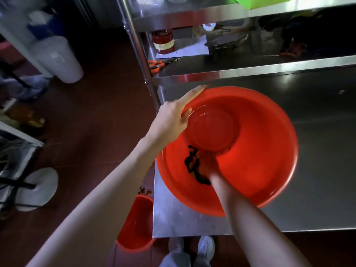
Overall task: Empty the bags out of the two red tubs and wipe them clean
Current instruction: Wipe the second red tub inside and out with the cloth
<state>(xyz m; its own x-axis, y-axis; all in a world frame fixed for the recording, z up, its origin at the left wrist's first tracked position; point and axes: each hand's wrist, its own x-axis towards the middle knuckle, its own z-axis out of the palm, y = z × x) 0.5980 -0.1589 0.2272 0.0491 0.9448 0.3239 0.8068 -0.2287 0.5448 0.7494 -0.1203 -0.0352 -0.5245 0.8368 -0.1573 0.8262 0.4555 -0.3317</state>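
Gripping the near-left rim of the big red tub [260, 135], the left hand [171, 120] steadies it on the counter [192, 222] while the right hand [207, 164] presses a dark-edged cloth [192, 162] against the inside wall.

Nearest, a second red tub [136, 224] sits on the floor beside the counter. Thin plastic like this should be light, a bit flexible and slick when wet, so the rolled rim looks the safest hold. Right forearm reaches down inside, fingers curled on the cloth; left fingers extend along the rim, thumb tucked inside.
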